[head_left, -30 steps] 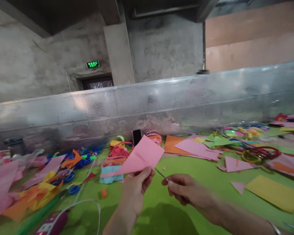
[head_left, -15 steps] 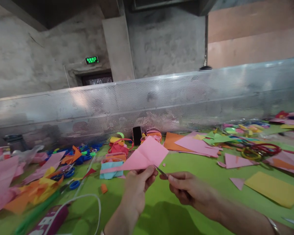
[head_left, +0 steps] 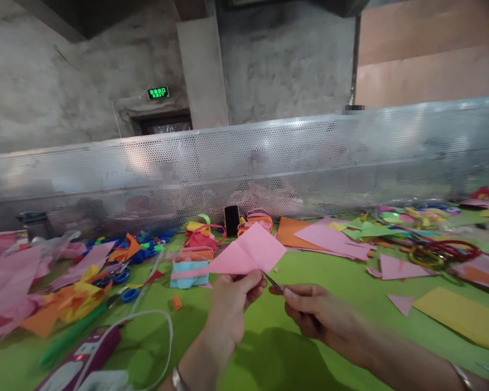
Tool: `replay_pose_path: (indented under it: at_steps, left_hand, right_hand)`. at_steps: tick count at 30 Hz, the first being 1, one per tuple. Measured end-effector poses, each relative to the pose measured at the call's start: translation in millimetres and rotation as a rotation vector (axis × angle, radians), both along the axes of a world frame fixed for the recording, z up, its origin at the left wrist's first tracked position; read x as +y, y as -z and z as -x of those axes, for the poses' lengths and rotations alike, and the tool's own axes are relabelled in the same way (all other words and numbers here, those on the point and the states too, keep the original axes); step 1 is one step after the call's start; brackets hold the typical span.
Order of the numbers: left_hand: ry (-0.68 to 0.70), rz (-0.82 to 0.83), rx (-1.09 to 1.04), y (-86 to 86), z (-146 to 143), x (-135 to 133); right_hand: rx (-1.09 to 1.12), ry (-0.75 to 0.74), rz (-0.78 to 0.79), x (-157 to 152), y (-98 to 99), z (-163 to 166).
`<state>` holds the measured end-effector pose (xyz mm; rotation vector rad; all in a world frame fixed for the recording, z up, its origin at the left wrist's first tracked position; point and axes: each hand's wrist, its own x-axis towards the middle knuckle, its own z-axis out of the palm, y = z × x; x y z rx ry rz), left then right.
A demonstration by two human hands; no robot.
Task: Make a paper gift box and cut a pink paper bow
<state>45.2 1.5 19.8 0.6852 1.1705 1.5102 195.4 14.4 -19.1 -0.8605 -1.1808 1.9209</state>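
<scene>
My left hand pinches the lower edge of a creased pink sheet of paper between thumb and fingers. The sheet stands up above the table, with a fold line running from its middle. My right hand is closed round a pair of scissors, its fingers covering the handles. The thin dark blades point up and left, their tips meeting the paper's bottom edge beside my left thumb. Behind the sheet on the left lies a light blue folded paper piece with a pink strip.
Coloured scraps and several blue-handled scissors lie on the left, near a purple power strip with a white cable. A phone leans by the perforated metal screen. A yellow sheet lies on the green table at right.
The whole view has shifted slightly, so things sit a little farther right and higher up. Both hands keep the same hold, with the scissors' tips still at the paper's edge.
</scene>
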Motion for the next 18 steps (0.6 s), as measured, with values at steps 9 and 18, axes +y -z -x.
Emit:
replay_pose_path:
  at_steps: [9, 18]
  left_hand:
    - [0.016, 0.026, -0.046, 1.2, 0.5, 2.1]
    - [0.034, 0.066, -0.068, 0.9, 3.5, 3.0]
  right_hand:
    - [-0.027, 0.036, -0.036, -1.9, 1.8, 3.0]
    - [-0.043, 0.062, -0.083, -3.2, 3.0, 5.1]
